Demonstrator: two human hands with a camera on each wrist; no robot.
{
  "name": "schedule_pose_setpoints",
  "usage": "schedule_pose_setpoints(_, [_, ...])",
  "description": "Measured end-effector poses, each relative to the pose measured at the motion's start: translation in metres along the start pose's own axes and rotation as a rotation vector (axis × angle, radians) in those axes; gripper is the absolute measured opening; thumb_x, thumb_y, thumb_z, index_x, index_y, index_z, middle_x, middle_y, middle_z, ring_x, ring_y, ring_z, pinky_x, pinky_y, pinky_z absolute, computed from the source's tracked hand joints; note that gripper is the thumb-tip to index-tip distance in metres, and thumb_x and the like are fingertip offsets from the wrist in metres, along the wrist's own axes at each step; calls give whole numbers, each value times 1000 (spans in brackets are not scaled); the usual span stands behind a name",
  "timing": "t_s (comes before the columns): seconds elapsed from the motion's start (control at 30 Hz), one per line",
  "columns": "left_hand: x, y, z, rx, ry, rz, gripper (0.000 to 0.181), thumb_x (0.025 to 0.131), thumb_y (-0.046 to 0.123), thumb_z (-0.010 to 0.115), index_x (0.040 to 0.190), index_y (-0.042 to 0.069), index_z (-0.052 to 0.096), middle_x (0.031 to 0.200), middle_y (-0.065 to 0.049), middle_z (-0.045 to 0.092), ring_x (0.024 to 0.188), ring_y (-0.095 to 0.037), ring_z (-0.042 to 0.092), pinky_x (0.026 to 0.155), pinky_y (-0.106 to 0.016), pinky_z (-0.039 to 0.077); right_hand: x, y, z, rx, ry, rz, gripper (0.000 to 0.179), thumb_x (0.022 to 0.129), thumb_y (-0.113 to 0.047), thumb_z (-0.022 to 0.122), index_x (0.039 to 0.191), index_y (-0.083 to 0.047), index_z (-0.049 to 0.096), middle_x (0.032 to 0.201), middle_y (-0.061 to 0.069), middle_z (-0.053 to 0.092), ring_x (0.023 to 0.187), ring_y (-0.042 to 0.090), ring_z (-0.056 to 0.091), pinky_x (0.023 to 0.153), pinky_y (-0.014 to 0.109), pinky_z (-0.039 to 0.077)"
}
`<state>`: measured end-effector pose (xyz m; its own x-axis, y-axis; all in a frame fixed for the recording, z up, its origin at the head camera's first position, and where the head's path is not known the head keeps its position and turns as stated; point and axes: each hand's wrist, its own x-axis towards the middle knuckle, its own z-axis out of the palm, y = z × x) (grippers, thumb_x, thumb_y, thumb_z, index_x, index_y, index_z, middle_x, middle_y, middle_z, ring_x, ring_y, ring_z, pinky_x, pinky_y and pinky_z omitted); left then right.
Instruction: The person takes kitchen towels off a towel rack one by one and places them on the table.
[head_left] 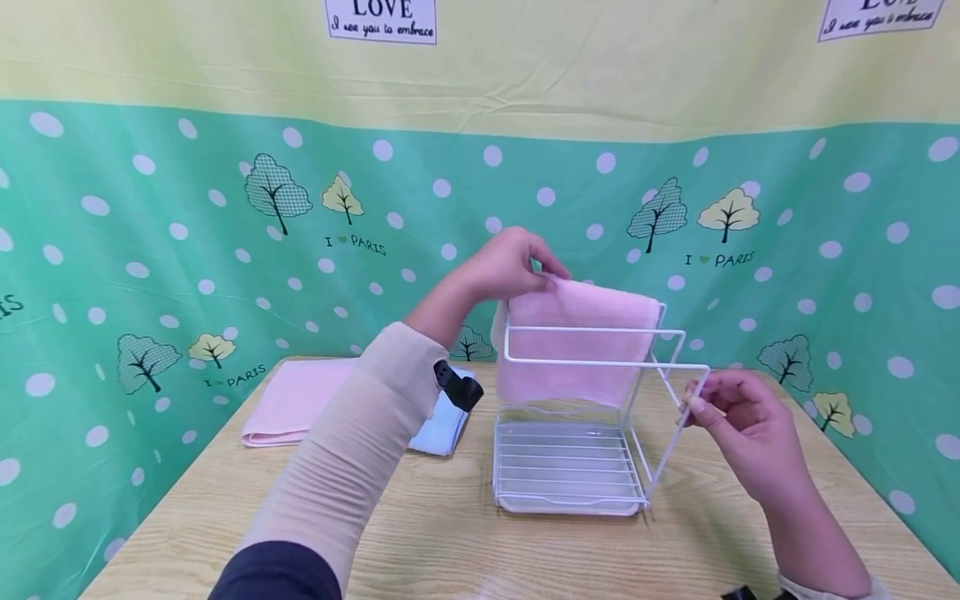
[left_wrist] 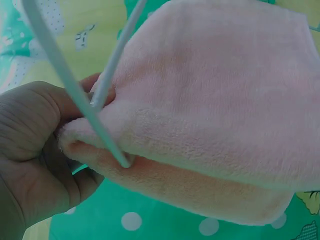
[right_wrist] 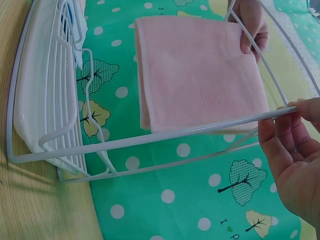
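A pink towel (head_left: 577, 333) hangs folded over the rear top bar of a white wire rack (head_left: 600, 363). My left hand (head_left: 512, 262) pinches the towel's upper left corner at the bar. In the left wrist view, the fingers of that hand (left_wrist: 35, 150) hold the fold beside the white bars. My right hand (head_left: 757, 429) grips the rack's right front upright between thumb and fingers. The right wrist view shows that hand (right_wrist: 295, 160) on the bar, with the towel (right_wrist: 200, 75) hanging beyond it. A white tray (head_left: 570, 504) lies in the rack's base under the wires.
Another folded pink towel (head_left: 292, 404) lies on the wooden table (head_left: 420, 533) at the left. A folded blue towel (head_left: 442, 425) lies beside it, partly hidden by my left forearm. A green and yellow printed curtain (head_left: 525, 167) encloses the back and sides.
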<state>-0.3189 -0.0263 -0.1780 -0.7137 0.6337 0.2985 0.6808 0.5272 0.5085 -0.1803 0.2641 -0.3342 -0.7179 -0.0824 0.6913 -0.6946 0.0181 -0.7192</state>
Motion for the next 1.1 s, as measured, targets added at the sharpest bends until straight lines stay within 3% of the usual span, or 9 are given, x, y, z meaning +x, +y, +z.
schedule_pose_setpoints(0.27, [-7, 1, -13, -79, 62, -17, 20, 87, 2, 70, 103, 12, 78, 104, 1, 70, 91, -14, 63, 74, -26, 55, 1, 0, 0, -11, 12, 14, 18, 88, 23, 52, 105, 15, 49, 95, 11, 63, 80, 16, 64, 71, 24, 57])
schedule_pose_setpoints(0.47, [-14, -5, -18, -179, 139, -56, 16, 87, 3, 72, 100, 10, 78, 99, 0, 69, 87, -16, 62, 68, -29, 56, 0, 1, 0, 11, -3, -9, 19, 88, 23, 51, 106, 15, 50, 95, 15, 62, 80, 16, 64, 72, 24, 57])
schedule_pose_setpoints(0.7, [-24, -16, -17, -289, 232, -109, 15, 85, 5, 73, 99, 9, 78, 95, -5, 63, 66, -20, 58, 58, -26, 52, 0, 1, 1, -13, 19, 23, 18, 88, 24, 51, 105, 17, 47, 94, 11, 62, 79, 16, 63, 71, 25, 57])
schedule_pose_setpoints(0.8, [-29, -20, -16, -339, 272, -129, 14, 85, 5, 74, 98, 10, 78, 88, -9, 63, 65, -20, 57, 56, -25, 51, 0, 1, 1, -13, 20, 20, 18, 88, 24, 51, 104, 18, 47, 94, 10, 63, 79, 16, 63, 70, 25, 57])
schedule_pose_setpoints(1.1, [-37, -27, -15, -522, 357, -202, 15, 86, 7, 74, 101, 8, 77, 90, -12, 66, 68, -23, 62, 61, -29, 56, 0, 2, -1, -32, 25, 34, 18, 88, 23, 52, 104, 18, 47, 95, 9, 63, 80, 15, 64, 71, 24, 56])
